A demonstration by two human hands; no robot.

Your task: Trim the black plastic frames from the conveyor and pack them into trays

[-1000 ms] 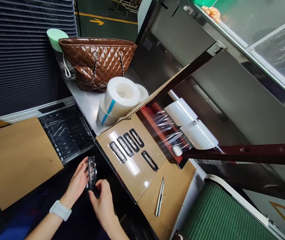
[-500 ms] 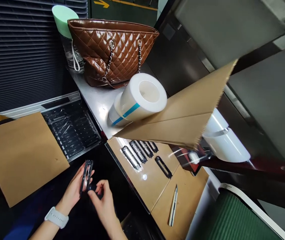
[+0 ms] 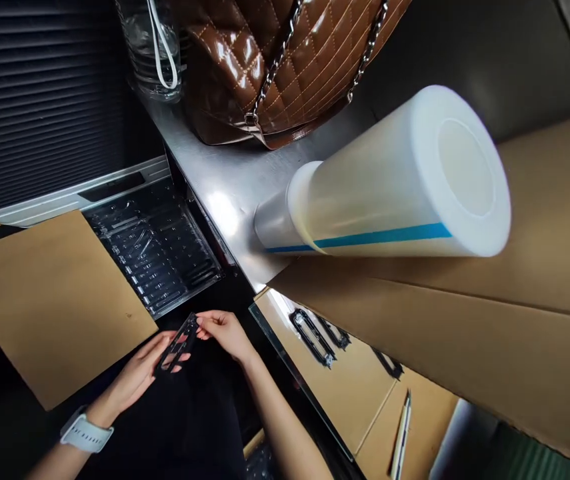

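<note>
Both my hands hold one slim black rectangular frame part [image 3: 177, 345] over a dark surface. My left hand [image 3: 137, 375], with a white watch at the wrist, supports its lower end from beneath, fingers curled up along it. My right hand [image 3: 225, 331] pinches its upper end. To the right, more black frame parts [image 3: 311, 337] lie in a row on a glossy tan board [image 3: 349, 393], partly hidden under a cardboard sheet [image 3: 469, 333].
A black moulded tray [image 3: 157, 250] sits just beyond my hands, a brown cardboard sheet [image 3: 45, 300] to its left. A white film roll with a blue stripe [image 3: 389, 190], a brown quilted bag [image 3: 285, 60] and a bottle [image 3: 152, 47] stand on the steel shelf [image 3: 225, 193]. A pen-like tool [image 3: 401, 437] lies at lower right.
The view has dropped lower and closer, so the cardboard sheet and film roll loom large. My right hand has shifted from the part's lower end to its upper end, and the part now lies tilted.
</note>
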